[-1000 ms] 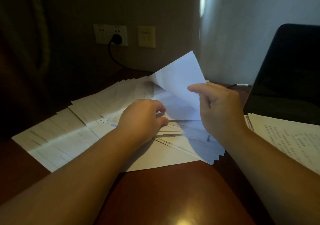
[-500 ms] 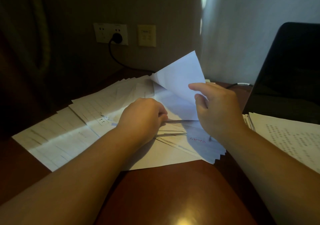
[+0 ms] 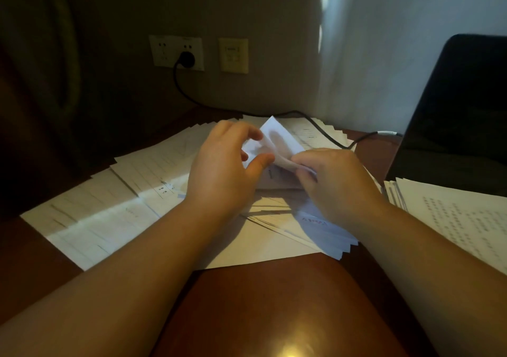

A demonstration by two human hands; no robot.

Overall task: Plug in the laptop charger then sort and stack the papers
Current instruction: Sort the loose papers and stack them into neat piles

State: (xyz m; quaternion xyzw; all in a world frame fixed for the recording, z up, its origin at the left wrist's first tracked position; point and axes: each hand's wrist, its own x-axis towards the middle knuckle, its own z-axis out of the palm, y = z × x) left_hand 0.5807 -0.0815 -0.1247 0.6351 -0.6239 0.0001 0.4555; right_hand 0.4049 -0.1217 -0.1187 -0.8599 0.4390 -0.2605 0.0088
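Papers are fanned out across the brown worktop, and one sheet is lifted and curled above them — pinched by the right hand at its lower edge. The left hand is held at the sheet's left side, its grip loosely spread, thumb touching the paper. A black plug is seated in the wall socket, its cable laid over the papers toward the laptop. A second stack is set beside the laptop.
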